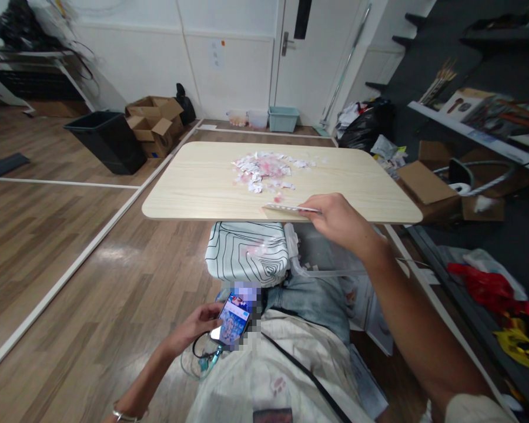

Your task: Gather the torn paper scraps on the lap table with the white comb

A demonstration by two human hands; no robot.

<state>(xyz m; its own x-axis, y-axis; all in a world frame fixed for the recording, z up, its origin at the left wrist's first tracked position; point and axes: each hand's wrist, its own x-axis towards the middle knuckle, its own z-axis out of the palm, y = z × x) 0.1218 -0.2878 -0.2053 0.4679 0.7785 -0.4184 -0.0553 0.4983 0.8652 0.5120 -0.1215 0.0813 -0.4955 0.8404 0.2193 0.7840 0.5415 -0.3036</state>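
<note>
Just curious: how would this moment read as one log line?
right hand: holds card at table edge | left hand: holds phone | scraps: piled mid-table

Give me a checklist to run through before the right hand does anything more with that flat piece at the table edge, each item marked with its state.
1. Right hand has hold of the flat piece: ok, fingers pinch its near end.
2. Flat piece supported: ok, it lies at the near edge of the table.
3. Pile of paper scraps clear of the edge: ok, it sits mid-table, apart from the piece.
4. Left hand free to help: not ok, it holds a phone at the lap.
5. Something under the edge to catch scraps: cannot tell; a clear bin and a patterned cushion sit below, their reach unclear.
</note>
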